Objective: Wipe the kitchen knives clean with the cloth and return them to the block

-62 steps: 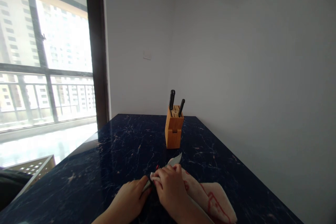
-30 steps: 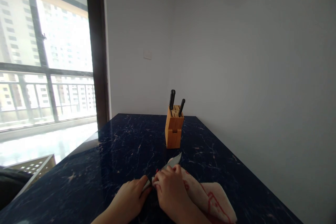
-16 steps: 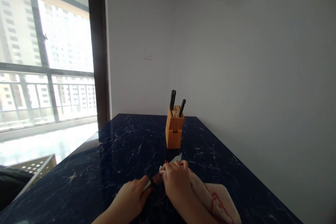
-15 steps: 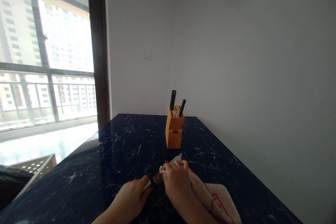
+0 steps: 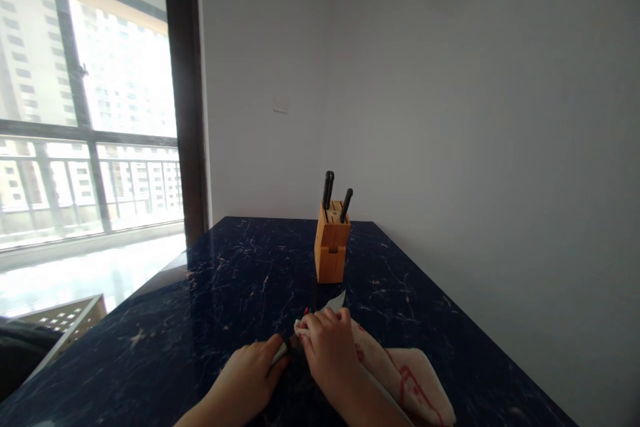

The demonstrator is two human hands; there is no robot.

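Observation:
My left hand (image 5: 250, 370) is closed around the handle of a kitchen knife (image 5: 338, 301), whose blade points away to the right. My right hand (image 5: 330, 353) pinches a white cloth with red marks (image 5: 419, 383) over the middle of the blade, close to the handle end. The pointed tip of the blade shows beyond my right fingers. Most of the blade is hidden by the cloth and that hand. The rest of the cloth trails right and lies on the table under my right forearm.
A wooden knife block (image 5: 333, 250) with several black-handled knives stands ahead on the dark blue marbled table (image 5: 240, 273). A grey wall (image 5: 475, 147) runs along the right. A perforated light chair or rack (image 5: 65, 320) is at lower left, near the window.
My right hand has slid a little left along the blade towards the handle, pulling the cloth with it. My left hand has stayed nearly still.

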